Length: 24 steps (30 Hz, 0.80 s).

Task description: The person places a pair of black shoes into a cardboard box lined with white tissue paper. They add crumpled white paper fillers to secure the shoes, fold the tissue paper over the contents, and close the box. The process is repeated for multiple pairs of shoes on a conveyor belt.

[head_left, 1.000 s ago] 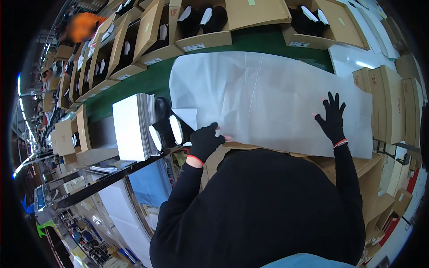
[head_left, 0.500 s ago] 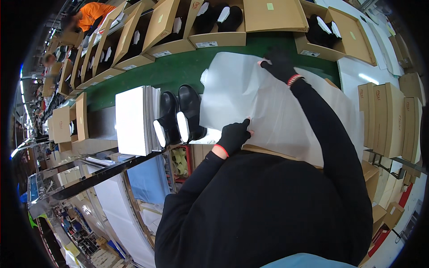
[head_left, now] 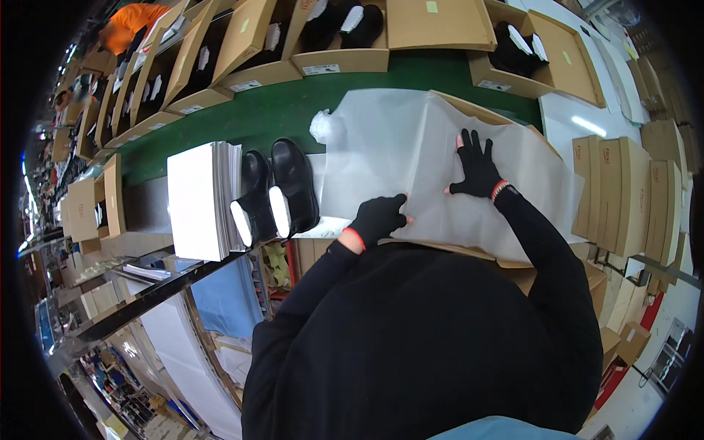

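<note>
A large sheet of translucent white tissue paper [head_left: 381, 147] lies over an open cardboard box [head_left: 466, 106], whose edges show at the far and near sides. My left hand [head_left: 378, 220], in a black glove with bare fingertips, pinches the paper near its front edge. Pressed onto the sheet farther right, my right hand [head_left: 478, 167] is open with fingers spread. To the left of the paper, two black ankle boots [head_left: 297, 176] with white paper stuffed in their tops lie side by side. Behind the left part of the sheet is a crumpled white paper ball [head_left: 320, 126].
A stack of white paper sheets [head_left: 202, 198] stands left of the boots at the table edge. Open shoeboxes [head_left: 341, 62] with black shoes line the far side of the green surface [head_left: 264, 103]. Closed shoeboxes [head_left: 623, 194] stand at right. A person in orange [head_left: 132, 26] is far left.
My right hand has come back toward me from the sheet's far edge and now rests spread on the paper. More of the box's far edge shows. My left hand keeps its pinch.
</note>
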Motion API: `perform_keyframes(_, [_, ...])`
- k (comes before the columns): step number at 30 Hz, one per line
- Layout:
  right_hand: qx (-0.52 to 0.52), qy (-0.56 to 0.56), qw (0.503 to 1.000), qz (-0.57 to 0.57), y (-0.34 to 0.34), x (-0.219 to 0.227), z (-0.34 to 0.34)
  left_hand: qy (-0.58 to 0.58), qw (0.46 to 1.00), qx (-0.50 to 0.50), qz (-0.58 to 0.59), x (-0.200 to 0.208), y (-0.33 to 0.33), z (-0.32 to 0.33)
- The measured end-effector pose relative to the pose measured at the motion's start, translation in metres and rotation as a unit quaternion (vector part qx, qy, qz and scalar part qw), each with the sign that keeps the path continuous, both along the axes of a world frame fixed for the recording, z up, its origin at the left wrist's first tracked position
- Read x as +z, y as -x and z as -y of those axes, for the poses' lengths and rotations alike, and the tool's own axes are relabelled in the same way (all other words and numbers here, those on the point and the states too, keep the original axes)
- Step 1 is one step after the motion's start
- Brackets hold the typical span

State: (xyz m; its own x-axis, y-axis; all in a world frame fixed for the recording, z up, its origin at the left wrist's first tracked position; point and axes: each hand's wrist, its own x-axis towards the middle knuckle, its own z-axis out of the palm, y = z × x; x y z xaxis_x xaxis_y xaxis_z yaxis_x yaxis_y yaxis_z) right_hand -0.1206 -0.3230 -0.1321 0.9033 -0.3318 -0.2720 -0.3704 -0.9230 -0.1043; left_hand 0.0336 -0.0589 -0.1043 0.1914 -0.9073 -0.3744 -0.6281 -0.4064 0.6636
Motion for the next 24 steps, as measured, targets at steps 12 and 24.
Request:
perform_keyframes(12, [-0.001,0.022,0.997,-0.068,0.036,-0.023,-0.016,0.032,0.999,0.008,0.033,0.002,0.015,0.003])
perform_keyframes(24, [-0.010,0.051,0.995,-0.082,0.032,-0.020,-0.040,0.077,0.988,0.129,0.042,0.044,0.009,-0.039])
